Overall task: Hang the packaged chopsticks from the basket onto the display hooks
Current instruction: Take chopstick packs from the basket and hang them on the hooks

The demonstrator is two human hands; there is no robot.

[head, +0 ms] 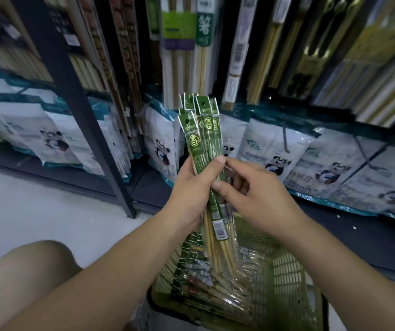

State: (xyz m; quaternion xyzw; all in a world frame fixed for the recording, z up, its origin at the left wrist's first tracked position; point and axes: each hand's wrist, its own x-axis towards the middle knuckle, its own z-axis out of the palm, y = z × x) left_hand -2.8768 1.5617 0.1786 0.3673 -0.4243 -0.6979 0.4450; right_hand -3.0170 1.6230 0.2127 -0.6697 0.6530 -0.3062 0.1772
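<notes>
Head view: green-labelled packaged chopsticks point(205, 149)

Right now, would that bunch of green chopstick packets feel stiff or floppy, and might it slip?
Probably stiff: the chopstick packets stand upright above the left hand without drooping. Likely slippery: glossy wrappers, tops fanned unevenly. Probably light: just thin sticks in clear film.

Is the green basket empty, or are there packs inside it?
Not empty: many chopstick packs lie along the left side of the basket.
</notes>
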